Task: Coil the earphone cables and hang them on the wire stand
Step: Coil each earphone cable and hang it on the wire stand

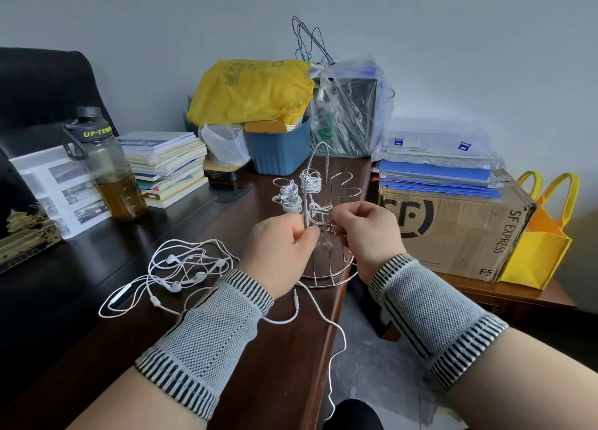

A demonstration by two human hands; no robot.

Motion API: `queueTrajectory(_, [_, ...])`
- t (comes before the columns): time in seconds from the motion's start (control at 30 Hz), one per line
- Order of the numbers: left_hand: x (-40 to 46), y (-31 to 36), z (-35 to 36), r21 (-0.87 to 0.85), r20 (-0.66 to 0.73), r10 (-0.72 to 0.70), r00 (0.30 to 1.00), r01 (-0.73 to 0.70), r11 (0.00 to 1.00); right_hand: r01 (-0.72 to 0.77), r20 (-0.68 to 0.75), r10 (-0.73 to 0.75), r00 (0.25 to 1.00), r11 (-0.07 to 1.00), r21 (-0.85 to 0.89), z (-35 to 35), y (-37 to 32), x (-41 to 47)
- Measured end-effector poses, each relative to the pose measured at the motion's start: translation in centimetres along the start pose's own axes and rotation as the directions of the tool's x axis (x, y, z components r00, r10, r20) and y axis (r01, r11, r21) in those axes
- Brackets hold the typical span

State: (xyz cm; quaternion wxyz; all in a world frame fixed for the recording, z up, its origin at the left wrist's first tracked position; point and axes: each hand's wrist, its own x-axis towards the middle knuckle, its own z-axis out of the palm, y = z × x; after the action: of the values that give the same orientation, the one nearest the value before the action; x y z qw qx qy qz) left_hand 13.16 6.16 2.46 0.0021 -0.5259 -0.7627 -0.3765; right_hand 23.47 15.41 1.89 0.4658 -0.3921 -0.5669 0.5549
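Observation:
A chrome wire stand (326, 277) sits at the dark desk's right edge. Three coiled white earphone bundles hang on its upper hooks: two on the left (289, 198) and one near the centre post (311, 183). My left hand (279, 251) and my right hand (364, 232) are raised in front of the stand, both pinching a white earphone cable (336, 332) that trails down over the desk edge. A tangle of loose white earphones (181, 271) lies on the desk to the left of my left wrist. What lies between my fingertips is partly hidden.
Behind the stand are a blue bin (278, 151) under a yellow bag, a clear plastic bag and stacked books (168, 167). A water bottle (106, 170) stands at left. A cardboard box (453, 229) with folders and a yellow tote (547, 242) sit right.

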Motion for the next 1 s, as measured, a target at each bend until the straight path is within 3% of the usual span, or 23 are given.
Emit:
queueTrajectory(0.1, [-0.4, 0.4, -0.7, 0.095, 0.058, 0.072, 0.996, -0.077, 0.992, 0.28, 0.057, -0.274, 0.96, 0.943, -0.18, -0.3, 0.6, -0.9])
queueTrajectory(0.2, [-1.1, 0.4, -0.9, 0.221, 0.082, 0.188, 0.979, -0.201, 0.954, 0.524, 0.148, -0.505, 0.85, 0.79, -0.318, -0.6, 1.6, -1.1])
queueTrajectory(0.27, [-1.4, 0.4, -1.0, 0.252, 0.082, 0.24, 0.967, -0.253, 0.934, 0.618, 0.224, -0.576, 0.786, 0.718, -0.322, -0.6, 2.3, -1.1])
queueTrajectory(0.37, [-1.1, 0.6, -0.8, 0.219, 0.05, 0.169, 0.984, -0.176, 0.96, 0.666, 0.299, -0.596, 0.746, 0.671, -0.324, -0.4, 3.0, -1.2])
queueTrajectory(0.47, [-0.9, 0.9, -0.6, 0.115, 0.039, 0.075, 0.996, -0.079, 0.99, 0.656, 0.268, -0.601, 0.753, 0.655, -0.375, -0.2, 3.2, -1.0])
queueTrajectory(0.57, [-0.9, 1.0, -0.7, -0.098, 0.033, -0.053, 0.998, 0.056, 0.994, 0.636, 0.249, -0.589, 0.769, 0.664, -0.392, -0.3, 3.1, -0.8])
queueTrajectory(0.7, [-0.9, 0.4, -1.4, -0.29, 0.236, -0.186, 0.954, 0.251, 0.923, 0.601, 0.2, -0.571, 0.797, 0.711, -0.364, -0.4, 3.2, -0.7])
queueTrajectory(0.83, [-0.7, -0.4, -3.1, -0.318, 0.403, -0.13, 0.906, 0.272, 0.908, 0.5, 0.145, -0.479, 0.866, 0.831, -0.242, -0.7, 2.9, -0.6])
queueTrajectory(0.93, [0.3, 0.2, -3.7, -0.505, 0.322, -0.084, 0.943, 0.245, 0.828, 0.314, 0.13, -0.309, 0.942, 0.949, -0.018, -0.8, 2.0, -0.9])
queueTrajectory(1.0, [1.2, 0.8, -3.1, -0.564, 0.21, -0.135, 0.968, 0.233, 0.792, 0.17, 0.126, -0.187, 0.974, 0.976, 0.139, -0.7, 1.7, -0.7])
